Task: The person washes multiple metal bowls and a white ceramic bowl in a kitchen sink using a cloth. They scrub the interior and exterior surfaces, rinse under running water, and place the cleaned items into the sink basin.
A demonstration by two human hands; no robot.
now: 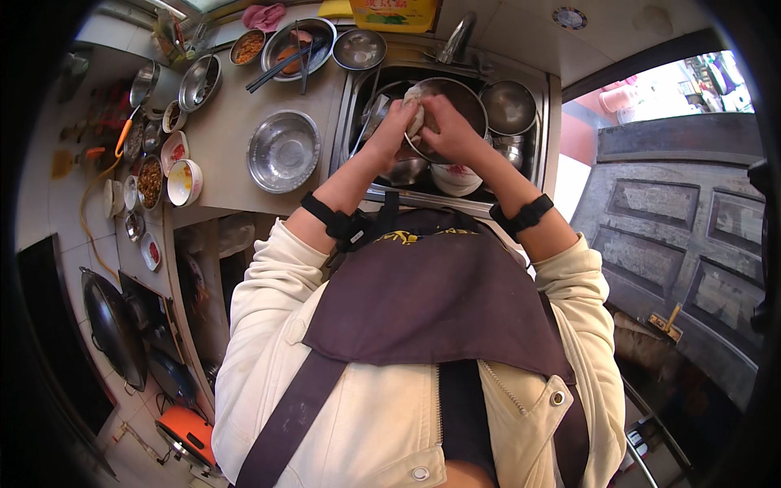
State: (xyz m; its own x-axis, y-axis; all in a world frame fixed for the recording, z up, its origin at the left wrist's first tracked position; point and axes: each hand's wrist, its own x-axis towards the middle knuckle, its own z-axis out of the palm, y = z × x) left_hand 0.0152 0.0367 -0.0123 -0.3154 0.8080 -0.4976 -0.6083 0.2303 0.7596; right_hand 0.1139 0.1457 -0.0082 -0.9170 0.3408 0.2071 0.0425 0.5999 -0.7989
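Over the stainless steel sink (360, 183), my left hand (393, 131) grips one side of a pale, crumpled cloth (415, 110). On the other side of the cloth, my right hand (448, 125) has its fingers bent against it, above a large round metal basin (471, 100). Whether the right fingers also hold the basin's rim is hidden. Around the basin in the sink lie a metal bowl (508, 108), a white bowl with red marks (456, 182) and several smaller metal vessels. The faucet (457, 38) rises behind them.
Left of the sink, a metal basin (284, 151) stands on the counter. Farther back are a bowl with chopsticks (299, 49), an empty metal bowl (360, 49) and a yellow container (393, 13). Several food dishes (150, 181) line the left side. A dark panelled door (656, 201) is at right.
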